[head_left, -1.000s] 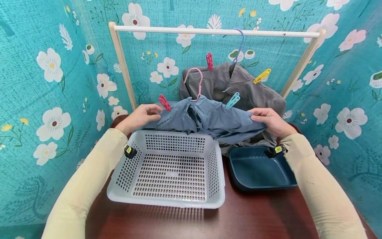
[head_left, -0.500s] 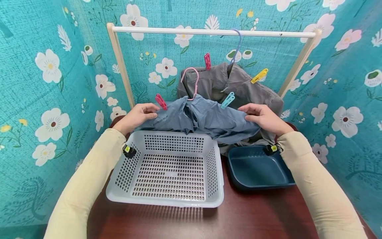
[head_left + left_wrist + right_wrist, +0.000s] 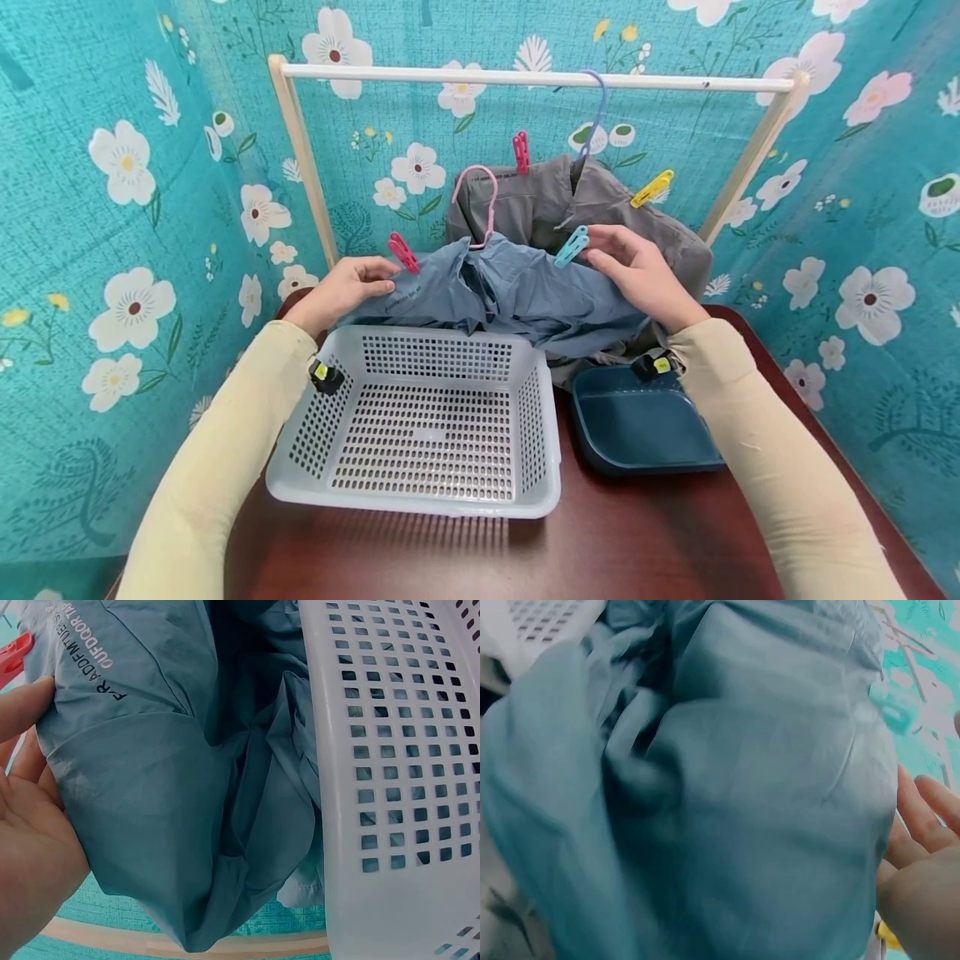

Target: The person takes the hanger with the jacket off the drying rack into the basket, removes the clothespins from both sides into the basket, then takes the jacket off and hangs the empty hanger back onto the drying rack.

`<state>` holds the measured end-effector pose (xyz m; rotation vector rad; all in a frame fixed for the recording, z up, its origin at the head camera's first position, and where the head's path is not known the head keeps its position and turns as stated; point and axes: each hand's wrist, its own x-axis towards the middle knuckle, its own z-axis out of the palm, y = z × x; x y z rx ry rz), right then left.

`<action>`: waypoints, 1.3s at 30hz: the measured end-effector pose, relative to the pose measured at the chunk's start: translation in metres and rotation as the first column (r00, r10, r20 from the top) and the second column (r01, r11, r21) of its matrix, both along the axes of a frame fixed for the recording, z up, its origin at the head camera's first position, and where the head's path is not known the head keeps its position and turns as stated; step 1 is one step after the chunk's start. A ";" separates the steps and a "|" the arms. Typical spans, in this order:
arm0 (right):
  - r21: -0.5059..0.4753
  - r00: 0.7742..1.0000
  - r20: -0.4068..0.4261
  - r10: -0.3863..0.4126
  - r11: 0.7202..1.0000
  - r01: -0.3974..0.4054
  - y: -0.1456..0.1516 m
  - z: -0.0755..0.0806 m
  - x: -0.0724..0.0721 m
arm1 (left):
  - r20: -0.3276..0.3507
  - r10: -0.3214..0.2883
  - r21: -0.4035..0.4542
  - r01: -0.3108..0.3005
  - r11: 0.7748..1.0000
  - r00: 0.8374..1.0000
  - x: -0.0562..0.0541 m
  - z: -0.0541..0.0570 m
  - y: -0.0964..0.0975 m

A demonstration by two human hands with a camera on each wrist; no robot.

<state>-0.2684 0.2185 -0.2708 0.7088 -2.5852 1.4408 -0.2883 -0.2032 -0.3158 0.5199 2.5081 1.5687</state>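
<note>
A blue shirt (image 3: 442, 292) on a pink hanger (image 3: 492, 196) is held up behind the basket. My left hand (image 3: 343, 293) pinches its left shoulder, thumb in front and fingers behind. Dark lettering shows beside that thumb in the left wrist view. A red clothespin (image 3: 403, 252) is clipped near the left hand, and a light-blue clothespin (image 3: 572, 247) on the other shoulder. My right hand (image 3: 637, 271) is beside the light-blue clothespin, fingers extended and parted from the thumb. In the right wrist view, this hand (image 3: 930, 855) lies along the shirt's edge without gripping it.
A grey shirt (image 3: 543, 196) hangs by a blue hanger (image 3: 602, 108) from the white rail (image 3: 450, 77), with red and yellow (image 3: 652, 190) clothespins on it. A white perforated basket (image 3: 412, 504) and a dark blue tub (image 3: 645, 467) stand on the brown table (image 3: 405, 558).
The right hand has let go of the blue shirt's right shoulder and moved inward and up to the light-blue clothespin. The left hand keeps its hold in about the same place.
</note>
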 end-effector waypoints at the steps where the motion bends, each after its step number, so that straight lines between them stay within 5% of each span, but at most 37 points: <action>1: -0.010 1.000 -0.002 -0.008 1.000 0.008 -0.002 0.001 -0.001 | 0.000 0.001 0.000 -0.001 1.000 1.000 0.000 0.000 0.000; 13: -0.149 0.999 -0.015 0.034 0.988 -0.036 -0.015 -0.002 -0.006 | 0.011 0.010 0.013 -0.010 1.000 1.000 0.004 -0.001 -0.002; 19: -0.315 0.990 0.040 0.138 0.942 -0.118 -0.018 -0.001 -0.009 | 0.004 0.019 0.018 -0.019 1.000 1.000 0.002 -0.003 -0.003; 26: -0.373 0.988 0.035 0.153 0.919 -0.129 -0.020 -0.002 -0.010 | 0.001 0.013 0.013 -0.014 1.000 1.000 0.004 -0.002 -0.003; 33: -0.509 0.984 0.047 0.173 0.851 -0.125 -0.018 0.002 -0.010 | -0.010 0.022 0.012 -0.022 1.000 1.000 0.003 -0.003 -0.004; 39: -0.539 0.964 0.069 0.258 0.823 -0.182 -0.007 0.006 -0.004 | -0.020 0.041 0.012 -0.041 0.999 0.999 0.002 -0.004 -0.007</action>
